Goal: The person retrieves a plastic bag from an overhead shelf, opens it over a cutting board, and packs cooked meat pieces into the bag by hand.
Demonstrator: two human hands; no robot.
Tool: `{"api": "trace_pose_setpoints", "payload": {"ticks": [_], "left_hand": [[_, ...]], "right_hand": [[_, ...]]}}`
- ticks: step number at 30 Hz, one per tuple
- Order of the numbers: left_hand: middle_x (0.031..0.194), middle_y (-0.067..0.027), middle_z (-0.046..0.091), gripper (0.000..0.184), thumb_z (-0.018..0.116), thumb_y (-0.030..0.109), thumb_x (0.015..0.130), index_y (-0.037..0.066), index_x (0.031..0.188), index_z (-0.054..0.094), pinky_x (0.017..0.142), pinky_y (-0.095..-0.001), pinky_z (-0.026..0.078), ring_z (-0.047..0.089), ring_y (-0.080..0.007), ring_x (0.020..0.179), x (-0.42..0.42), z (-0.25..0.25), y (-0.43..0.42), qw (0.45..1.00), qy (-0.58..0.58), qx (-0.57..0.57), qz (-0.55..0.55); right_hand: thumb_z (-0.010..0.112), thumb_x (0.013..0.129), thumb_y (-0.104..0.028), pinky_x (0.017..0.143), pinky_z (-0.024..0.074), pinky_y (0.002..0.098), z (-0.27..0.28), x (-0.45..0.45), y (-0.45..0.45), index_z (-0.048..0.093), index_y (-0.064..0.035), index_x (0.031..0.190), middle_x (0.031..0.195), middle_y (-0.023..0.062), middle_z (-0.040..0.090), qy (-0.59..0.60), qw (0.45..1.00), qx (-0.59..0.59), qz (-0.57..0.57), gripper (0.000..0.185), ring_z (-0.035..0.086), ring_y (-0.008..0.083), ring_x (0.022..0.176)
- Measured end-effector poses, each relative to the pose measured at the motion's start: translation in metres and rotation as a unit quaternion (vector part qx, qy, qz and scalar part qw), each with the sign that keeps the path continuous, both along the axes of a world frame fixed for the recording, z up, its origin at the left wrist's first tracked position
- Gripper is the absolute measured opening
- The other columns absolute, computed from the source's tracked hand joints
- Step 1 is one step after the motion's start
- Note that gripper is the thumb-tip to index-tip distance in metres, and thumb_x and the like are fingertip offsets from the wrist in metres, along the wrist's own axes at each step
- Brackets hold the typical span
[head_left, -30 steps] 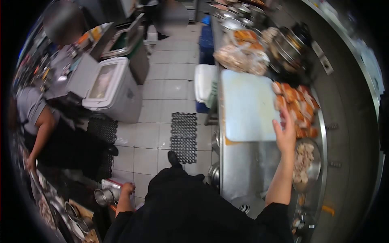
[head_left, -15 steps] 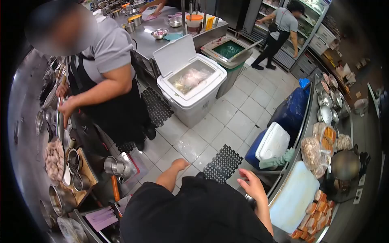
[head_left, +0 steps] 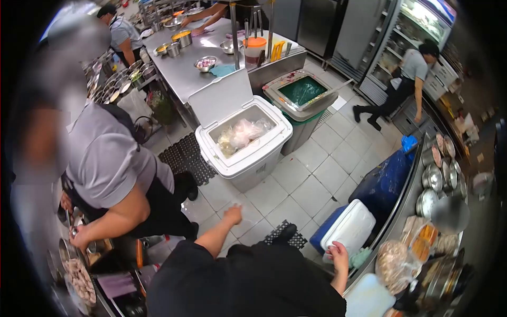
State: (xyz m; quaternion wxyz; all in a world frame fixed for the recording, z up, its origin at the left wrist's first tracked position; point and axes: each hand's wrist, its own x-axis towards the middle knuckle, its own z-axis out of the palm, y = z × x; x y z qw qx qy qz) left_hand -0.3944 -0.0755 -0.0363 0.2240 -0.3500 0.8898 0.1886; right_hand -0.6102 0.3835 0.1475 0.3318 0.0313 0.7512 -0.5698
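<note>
Bin, big and white, stood on the tile floor, out past the left hand, with its near corner turned to that hand. Its lid stood up along the far edge, and see-through bags sat inside the rim. Another person stood close on the left side, so tucking that elbow in seemed smart to me.

Smaller than the bin, a blue cooler stood on the right, next to the left edge of the counter. Its white top was down. A black mat lay on the floor near the cooler's left side, and one dark shoe was on it. I think the best way was to put that foot down flat, because a mat edge can trip you and shiny tiles may be slippery. A green cloth was bunched by the top's near corner, just beside the right hand.

That right hand was partly open, its fingers a bit bent, with nothing I could see in it. I could not tell if it touched the top. The left hand looked loosely curled over the floor, and I could not tell how tight; nothing showed in it.
</note>
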Motion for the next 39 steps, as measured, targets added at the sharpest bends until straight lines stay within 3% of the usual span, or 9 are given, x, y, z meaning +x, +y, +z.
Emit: {"api": "trace_pose_setpoints", "payload": {"ticks": [7,16,19,22,26,29,31,33,39], "left_hand": [[0.131,-0.0221,0.056,0.053,0.058,0.018,0.083,0.009,0.135,0.051,0.102,-0.0459,0.045,0.053,-0.0367,0.123,0.022,0.021,-0.018,0.963,-0.042,0.041,0.263],[0.121,-0.0215,0.062,0.056,0.065,0.029,0.084,0.003,0.132,0.053,0.095,-0.0414,0.048,0.06,-0.0345,0.112,0.014,0.019,-0.035,0.845,0.193,-0.037,0.498],[0.1,-0.0135,0.064,0.055,0.063,0.036,0.09,0.002,0.132,0.052,0.069,-0.0355,0.052,0.063,-0.0248,0.079,-0.005,0.005,-0.078,0.693,0.342,0.055,0.632],[0.122,-0.011,0.058,0.058,0.055,0.044,0.094,0.009,0.139,0.042,0.064,-0.039,0.054,0.063,-0.0224,0.089,-0.032,0.021,-0.121,0.606,0.362,0.151,0.692],[0.11,-0.0204,0.065,0.063,0.042,0.055,0.096,0.003,0.13,0.051,0.058,-0.0418,0.052,0.065,-0.0339,0.081,-0.09,0.034,-0.174,0.561,0.348,0.077,0.748],[0.115,-0.0259,0.062,0.067,0.034,0.059,0.097,0.001,0.123,0.055,0.077,-0.0481,0.05,0.062,-0.0421,0.092,-0.113,-0.064,-0.215,0.652,0.328,-0.071,0.68],[0.117,-0.029,0.06,0.061,0.032,0.052,0.1,-0.001,0.116,0.058,0.092,-0.0484,0.043,0.057,-0.0451,0.104,-0.134,-0.022,-0.205,0.628,0.315,-0.047,0.71],[0.124,-0.025,0.057,0.05,0.027,0.038,0.105,0.002,0.122,0.057,0.095,-0.0444,0.043,0.054,-0.0407,0.114,-0.124,-0.056,-0.204,0.706,0.35,-0.154,0.596],[0.107,-0.0167,0.068,0.04,0.054,0.035,0.092,0.004,0.116,0.062,0.085,-0.0453,0.049,0.063,-0.0371,0.099,-0.092,0.066,-0.25,0.87,0.08,-0.013,0.486]], "right_hand": [[0.062,0.089,-0.015,0.06,0.0501,0.028,-0.037,-0.174,-0.072,0.057,-0.0018,0.123,0.089,0.0059,0.065,0.029,0.985,0.062,0.158,0.037,0.065,0.015,0.076],[0.066,0.086,-0.019,0.066,0.0478,0.0287,-0.059,-0.287,-0.165,0.063,-0.0005,0.115,0.075,0.0056,0.066,0.127,0.942,0.124,0.286,0.034,0.06,0.0136,0.069],[0.063,0.086,-0.012,0.056,0.049,0.0288,-0.089,-0.305,-0.191,0.061,-0.0022,0.117,0.08,0.0039,0.065,0.125,0.909,0.154,0.366,0.033,0.063,0.0137,0.07],[0.068,0.086,-0.019,0.064,0.0508,0.031,-0.137,-0.31,-0.205,0.062,-0.0024,0.114,0.079,0.0073,0.068,0.081,0.907,0.144,0.388,0.033,0.063,0.0142,0.07],[0.062,0.089,-0.02,0.068,0.0549,0.0329,-0.189,-0.33,-0.18,0.063,-0.0031,0.111,0.081,0.0084,0.068,0.112,0.853,0.18,0.476,0.027,0.065,0.0194,0.067],[0.061,0.089,-0.02,0.067,0.0554,0.0339,-0.143,-0.334,-0.181,0.064,-0.0039,0.11,0.082,0.0087,0.068,0.009,0.845,0.335,0.417,0.026,0.065,0.0204,0.067],[0.06,0.09,-0.021,0.066,0.0557,0.0345,-0.113,-0.345,-0.183,0.065,-0.0044,0.109,0.082,0.0089,0.068,-0.053,0.847,0.398,0.348,0.026,0.065,0.0211,0.067],[0.06,0.09,-0.021,0.065,0.056,0.0351,-0.087,-0.359,-0.196,0.066,-0.005,0.108,0.082,0.0091,0.068,-0.11,0.86,0.419,0.27,0.025,0.066,0.0219,0.067],[0.062,0.09,-0.024,0.057,0.0548,0.0349,-0.094,-0.372,-0.23,0.059,-0.0048,0.119,0.09,0.0072,0.068,-0.081,0.955,0.241,0.152,0.035,0.067,0.0184,0.07]]}}
